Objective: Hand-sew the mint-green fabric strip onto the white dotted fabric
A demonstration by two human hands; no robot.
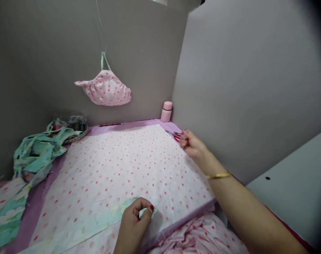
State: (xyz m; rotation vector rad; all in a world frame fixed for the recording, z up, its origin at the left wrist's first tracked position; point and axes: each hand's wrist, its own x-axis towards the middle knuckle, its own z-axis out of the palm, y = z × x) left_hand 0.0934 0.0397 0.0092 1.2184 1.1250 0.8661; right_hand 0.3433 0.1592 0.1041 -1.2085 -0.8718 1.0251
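My left hand [135,222] is closed, with thumb and fingers pinching the end of a pale green fabric strip [115,211] near the front of the table. That strip lies over a large white cloth with red dots [123,158]. Farther out, at the cloth's right edge, my right hand [192,144] is raised with its fingers curled together. What it holds, if anything, is too small to see. Red-handled scissors [176,135] lie right beside its fingers; I cannot tell whether they touch.
Green fabric strips [38,151] heap at the left beside a round basket [86,133]. A pink bottle [166,112] stands in the back corner. A dotted fabric piece [107,88] hangs on a thread before the grey partition [149,63]. Bunched dotted cloth [197,234] lies below the front edge.
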